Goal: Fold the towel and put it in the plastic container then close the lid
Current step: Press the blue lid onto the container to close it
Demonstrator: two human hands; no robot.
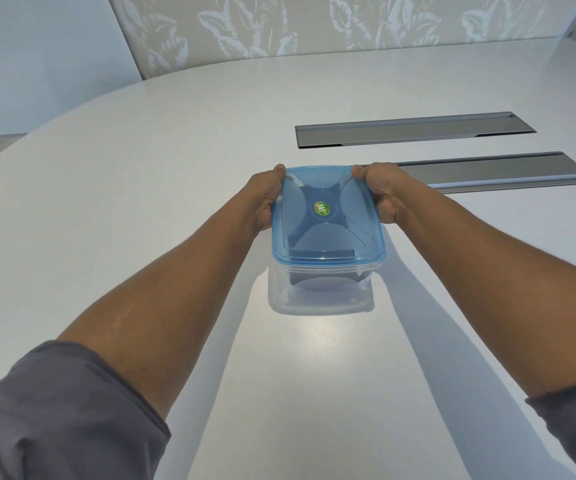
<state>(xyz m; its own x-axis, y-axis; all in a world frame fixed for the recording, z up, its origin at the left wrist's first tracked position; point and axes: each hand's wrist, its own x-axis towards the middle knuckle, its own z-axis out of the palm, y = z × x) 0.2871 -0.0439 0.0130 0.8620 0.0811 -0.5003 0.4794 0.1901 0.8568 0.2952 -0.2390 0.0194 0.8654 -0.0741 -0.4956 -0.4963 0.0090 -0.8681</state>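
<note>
the clear plastic container (321, 289) stands mid-table, a dark folded towel (324, 277) seemingly inside. the blue lid (326, 216) sits on top, left hand (266, 202) and right hand (381, 194) clamped on its 2 far corners. likely only final pressing remains.

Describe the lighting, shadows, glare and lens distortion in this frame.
Head view: bright, even light; soft glare patch on the table nearest the camera, below the plastic container; pale arm shadows fan out beside both forearms; wide-angle lens bends the table edge and stretches the arms; the blue lid stays sharp, its sticker text too small to read.
</note>
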